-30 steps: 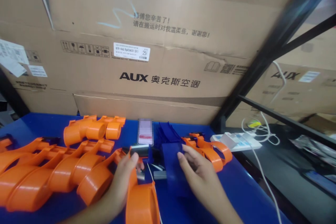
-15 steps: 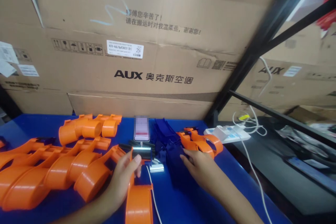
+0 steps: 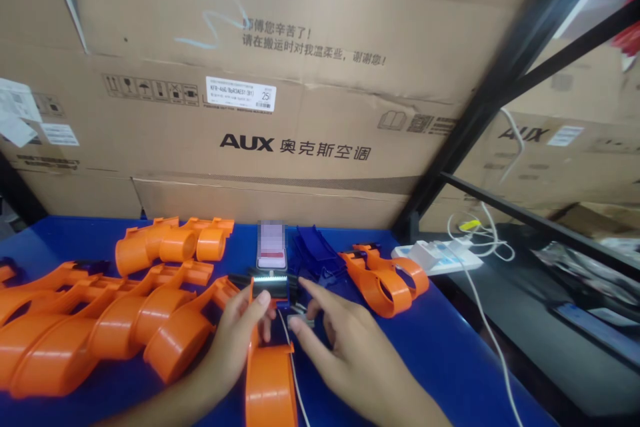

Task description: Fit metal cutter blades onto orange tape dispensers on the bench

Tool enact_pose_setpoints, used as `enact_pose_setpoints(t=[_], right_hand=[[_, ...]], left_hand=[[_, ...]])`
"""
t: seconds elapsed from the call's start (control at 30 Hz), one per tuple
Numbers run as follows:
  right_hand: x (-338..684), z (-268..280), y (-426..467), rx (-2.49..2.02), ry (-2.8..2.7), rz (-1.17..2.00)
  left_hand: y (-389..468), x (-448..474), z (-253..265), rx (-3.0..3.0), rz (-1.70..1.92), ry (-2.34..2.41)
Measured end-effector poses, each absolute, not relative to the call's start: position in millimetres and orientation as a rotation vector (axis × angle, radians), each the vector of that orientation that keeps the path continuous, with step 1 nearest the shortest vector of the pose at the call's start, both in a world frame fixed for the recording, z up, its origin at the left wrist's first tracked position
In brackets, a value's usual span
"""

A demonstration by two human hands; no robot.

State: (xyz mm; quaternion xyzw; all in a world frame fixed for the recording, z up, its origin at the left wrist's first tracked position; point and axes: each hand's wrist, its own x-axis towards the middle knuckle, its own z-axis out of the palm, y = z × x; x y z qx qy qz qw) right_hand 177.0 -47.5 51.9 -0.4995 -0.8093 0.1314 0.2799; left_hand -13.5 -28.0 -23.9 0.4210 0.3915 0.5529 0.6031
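Note:
My left hand (image 3: 249, 320) is closed around the upper part of an orange tape dispenser (image 3: 271, 387), its round ring pointing down toward me. A serrated metal strip and a black roller show at the dispenser's far end, with a bit of dark blue below. My right hand (image 3: 345, 340) is just to the right of it, thumb and forefinger spread apart, and I see nothing held. Its thumb tip overlaps a small silvery metal piece (image 3: 303, 321) on the table; whether it touches cannot be told. Dark blue plastic parts (image 3: 320, 250) lie beyond the right hand.
Several orange dispensers (image 3: 115, 330) crowd the left, with more orange ones (image 3: 393, 290) at right. A phone (image 3: 271, 250) stands behind the held one. A white cable (image 3: 299, 380) crosses the blue table (image 3: 440, 347). A power strip (image 3: 443, 257) sits at the right edge; cardboard (image 3: 320, 193) stands behind.
My right hand has moved left, from beside the dark blue parts and the right-hand orange dispensers to beside the held dispenser, and its fingers are now spread. My left hand keeps its grip.

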Motion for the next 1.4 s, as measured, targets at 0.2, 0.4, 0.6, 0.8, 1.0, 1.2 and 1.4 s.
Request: enact_pose_setpoints(t=[0.2,0.4,0.6,0.8,1.0,1.2,1.4], right_hand=[[150.1,29.9,-37.3,-1.180,-2.117,0.313],[146.8,18.0,-28.6,-1.167,-2.191,0.152],[147.0,11.9,-24.8,-1.137,-2.262,0.009],[147.6,8.4,-25.2,-1.098,-2.287,-0.072],[147.0,6.6,-25.7,-1.098,-2.295,-0.057],[151.8,16.0,-26.8,-1.082,-2.210,0.196],[157.6,21.7,-22.6,-1.023,-2.237,0.287]], left_hand=[[-28.9,-9.8,-15.6,0.890,1.320,0.882],[-23.4,-10.7,-17.1,0.913,1.275,0.878],[-22.2,-13.6,-24.5,1.025,1.263,0.950],[-22.7,-12.5,-27.8,0.966,1.245,0.916],[-24.3,-12.2,-22.4,0.930,1.246,0.890],[-23.1,-11.2,-23.5,0.906,1.230,0.832],[-22.7,-10.2,-17.5,0.617,1.149,0.675]])
